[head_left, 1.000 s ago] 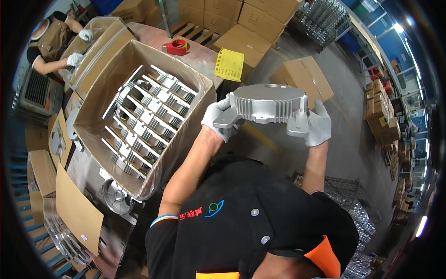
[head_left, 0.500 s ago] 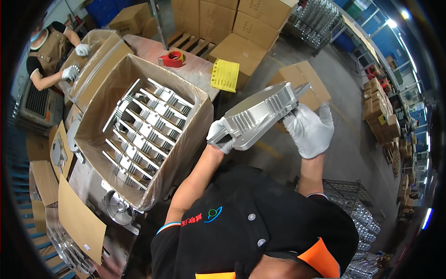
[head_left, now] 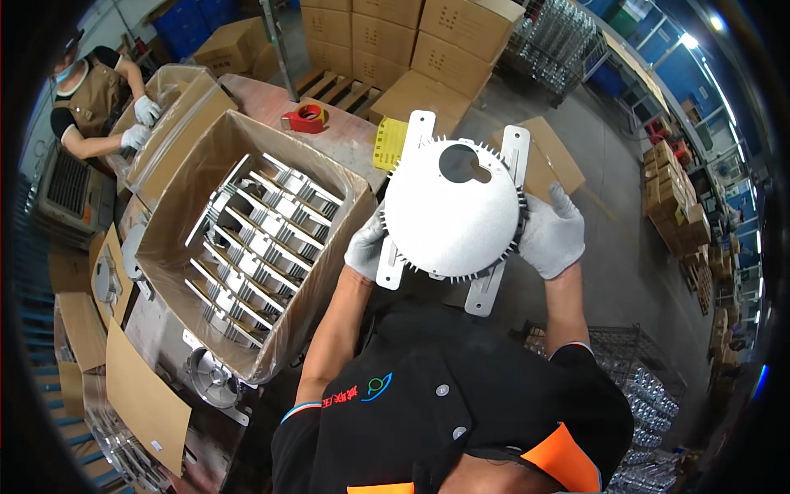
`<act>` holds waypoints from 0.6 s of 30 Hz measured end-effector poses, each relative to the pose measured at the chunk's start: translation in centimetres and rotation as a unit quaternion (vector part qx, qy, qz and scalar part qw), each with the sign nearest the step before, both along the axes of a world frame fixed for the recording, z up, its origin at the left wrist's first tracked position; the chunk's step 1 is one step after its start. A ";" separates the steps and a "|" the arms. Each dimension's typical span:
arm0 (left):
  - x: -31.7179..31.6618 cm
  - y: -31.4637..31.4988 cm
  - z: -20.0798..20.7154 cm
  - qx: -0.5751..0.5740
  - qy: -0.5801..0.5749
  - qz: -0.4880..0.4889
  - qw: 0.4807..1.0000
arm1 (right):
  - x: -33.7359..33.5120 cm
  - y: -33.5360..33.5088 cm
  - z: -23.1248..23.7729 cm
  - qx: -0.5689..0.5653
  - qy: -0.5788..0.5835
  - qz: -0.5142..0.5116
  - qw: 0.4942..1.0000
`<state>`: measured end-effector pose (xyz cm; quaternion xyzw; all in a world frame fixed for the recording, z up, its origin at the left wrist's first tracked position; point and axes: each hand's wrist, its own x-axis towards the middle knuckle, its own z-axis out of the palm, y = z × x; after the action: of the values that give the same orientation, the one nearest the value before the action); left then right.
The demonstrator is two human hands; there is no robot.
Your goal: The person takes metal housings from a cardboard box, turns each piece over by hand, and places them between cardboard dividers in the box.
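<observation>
Between my gloved hands hangs a silver finned metal housing [head_left: 448, 222], its round flat face turned toward me. The disc has a dark keyhole-shaped opening near its far edge, and two slotted mounting bars stick out past the rim. My left hand [head_left: 367, 249] grips the left side by a bar, its fingers partly hidden behind the metal. On the right edge, my right hand [head_left: 553, 233] is closed on the fins with the thumb raised. To the left stands an open carton [head_left: 321, 284] lined with clear plastic, holding several similar housings on edge in rows.
A red tape dispenser [head_left: 306, 118] and a yellow paper sheet [head_left: 389, 143] lie beyond the carton. Another housing [head_left: 212, 379] rests by the table's near edge, beside a cardboard sheet [head_left: 146, 399]. At far left a co-worker [head_left: 95, 103] handles another carton. Stacked boxes [head_left: 383, 41] stand behind.
The housing has turned from a tilted side view to show its flat round face. Both my hands still hold it. The co-worker's hands have moved closer together.
</observation>
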<state>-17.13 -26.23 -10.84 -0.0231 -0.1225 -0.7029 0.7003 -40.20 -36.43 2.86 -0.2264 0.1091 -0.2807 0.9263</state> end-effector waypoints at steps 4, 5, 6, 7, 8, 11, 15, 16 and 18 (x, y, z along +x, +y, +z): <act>0.0 0.4 0.8 0.067 -0.084 0.021 0.994 | -0.1 -0.6 0.4 -0.023 0.041 0.018 0.999; 0.2 0.3 0.8 0.043 -0.134 0.015 0.990 | 0.1 -0.7 0.4 -0.023 0.040 0.020 0.999; 0.4 0.2 0.9 0.019 -0.183 0.011 0.983 | 0.3 -0.8 0.5 -0.042 0.085 -0.042 0.995; 0.7 -0.2 -0.2 0.036 -0.254 0.034 0.966 | 0.6 -0.8 0.5 -0.061 0.130 -0.103 0.984; 0.8 -0.4 0.0 0.079 -0.317 0.031 0.945 | 0.7 -0.8 0.5 -0.080 0.174 -0.164 0.968; 0.3 -1.7 1.1 0.272 -0.414 0.032 0.868 | -0.2 -3.3 -2.4 -0.070 0.244 -0.357 0.899; -1.2 -1.3 6.0 0.179 -0.143 -0.143 0.963 | -0.8 -2.2 1.2 -0.537 0.226 -0.308 0.752; -1.8 -1.5 5.9 0.141 -0.110 -0.150 0.972 | -0.4 -1.1 2.0 -0.589 0.209 -0.303 0.720; -3.1 -0.9 7.3 0.168 -0.217 -0.058 0.960 | -0.1 -0.5 2.6 -0.635 0.191 -0.294 0.688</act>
<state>-20.18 -27.15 -3.55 0.2414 -0.1500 -0.7406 0.6089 -40.28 -36.92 5.47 -0.7657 0.1401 -0.4919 0.3900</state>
